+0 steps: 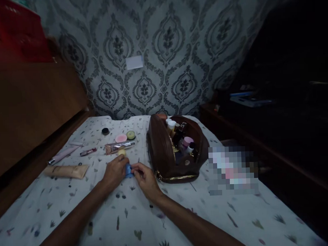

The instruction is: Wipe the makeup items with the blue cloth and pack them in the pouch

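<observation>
Between my hands, just above or on the patterned sheet, is a small blue item (128, 171), too small and dim to name. My left hand (115, 172) has its fingers closed around the item's left side. From the other side, the bent fingers of my right hand (146, 180) pinch at its right edge. A pale yellow round piece (122, 152) shows just beyond my left knuckles; I cannot tell whether it is held. Behind it lies a shiny tube (119, 147). To the right stands an unzipped brown cosmetic bag (162, 151) with several bottles and jars inside.
A pink round disc (120, 138), a green-lidded jar (130, 135) and a black-capped jar (105, 131) sit farther back. At left are a beige tube (66, 171), a pale pink tube (63, 155) and a lip gloss (88, 152). A wooden board (34, 113) borders the bed.
</observation>
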`<state>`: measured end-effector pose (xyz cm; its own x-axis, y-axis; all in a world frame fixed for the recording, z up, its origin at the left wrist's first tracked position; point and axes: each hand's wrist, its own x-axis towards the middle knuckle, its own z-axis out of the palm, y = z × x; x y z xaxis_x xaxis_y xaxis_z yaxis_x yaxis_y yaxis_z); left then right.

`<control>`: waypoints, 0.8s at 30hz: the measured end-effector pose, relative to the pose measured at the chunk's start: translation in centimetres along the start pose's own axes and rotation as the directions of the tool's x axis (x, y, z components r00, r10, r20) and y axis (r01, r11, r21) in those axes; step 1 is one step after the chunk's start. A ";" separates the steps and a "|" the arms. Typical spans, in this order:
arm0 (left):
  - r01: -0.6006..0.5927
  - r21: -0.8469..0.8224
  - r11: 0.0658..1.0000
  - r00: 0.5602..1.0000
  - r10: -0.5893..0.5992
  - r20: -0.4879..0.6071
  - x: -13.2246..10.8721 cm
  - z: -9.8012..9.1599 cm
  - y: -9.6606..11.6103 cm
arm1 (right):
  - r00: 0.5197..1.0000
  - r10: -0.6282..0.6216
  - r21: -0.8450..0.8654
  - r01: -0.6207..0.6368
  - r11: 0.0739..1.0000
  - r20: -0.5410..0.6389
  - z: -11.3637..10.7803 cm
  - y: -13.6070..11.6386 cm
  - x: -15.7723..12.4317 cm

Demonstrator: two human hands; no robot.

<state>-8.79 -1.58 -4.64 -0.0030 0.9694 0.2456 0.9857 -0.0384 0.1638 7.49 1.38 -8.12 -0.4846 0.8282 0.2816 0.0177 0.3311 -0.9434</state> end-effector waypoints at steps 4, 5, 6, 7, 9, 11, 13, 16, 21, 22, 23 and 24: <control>0.086 0.096 0.992 0.996 -0.083 -0.031 4.1 -1.9 0.0 | 1.000 0.027 -0.027 -0.027 0.999 -0.010 0.1 0.1 0.0; 0.113 0.117 0.987 0.993 -0.109 -0.038 5.5 -2.4 -0.1 | 0.999 0.037 -0.033 -0.038 0.999 -0.015 0.1 0.1 -0.1; 0.136 0.137 0.981 0.990 -0.132 -0.039 7.0 -2.8 -0.2 | 0.999 0.047 -0.038 -0.048 0.998 -0.021 0.1 0.1 -0.1; 0.160 0.157 0.975 0.987 -0.156 -0.034 8.5 -3.1 -0.4 | 0.998 0.056 -0.041 -0.057 0.998 -0.028 0.2 0.1 -0.1; 0.191 0.195 0.962 0.981 -0.194 -0.005 11.1 -3.2 -0.8 | 0.997 0.061 -0.038 -0.062 0.997 -0.038 0.2 0.1 -0.1; 0.201 0.232 0.952 0.976 -0.216 0.040 13.3 -2.7 -1.2 | 0.998 0.052 -0.033 -0.054 0.998 -0.046 0.2 0.0 -0.2; 0.199 0.264 0.944 0.970 -0.229 0.088 14.8 -1.9 -1.6 | 0.998 0.035 -0.034 -0.037 0.999 -0.059 0.2 0.1 -0.2; 0.185 0.287 0.940 0.960 -0.235 0.151 16.1 -0.8 -2.1 | 0.997 0.017 -0.040 -0.020 0.999 -0.076 0.3 0.3 -0.2; 0.182 0.260 0.948 0.951 -0.236 0.198 16.8 -0.4 -2.4 | 0.997 0.008 -0.016 -0.009 1.000 -0.083 0.4 0.6 -0.1; 0.186 0.246 0.951 0.953 -0.236 0.190 16.8 -0.4 -2.4 | 0.996 0.012 -0.005 -0.013 1.000 -0.086 0.4 0.7 0.0; 0.193 0.228 0.954 0.956 -0.235 0.177 16.7 -0.5 -2.3 | 0.996 0.019 0.010 -0.019 1.000 -0.091 0.4 0.7 0.0; 0.201 0.205 0.958 0.959 -0.235 0.157 16.5 -0.7 -2.3 | 0.995 0.030 0.029 -0.027 0.999 -0.096 0.4 0.7 0.1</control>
<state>-11.20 14.35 -0.27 -0.2082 0.9769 0.0473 0.9781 0.2079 0.0103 7.15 1.52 -8.82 -0.3976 0.8774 0.2686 0.0057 0.2951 -0.9555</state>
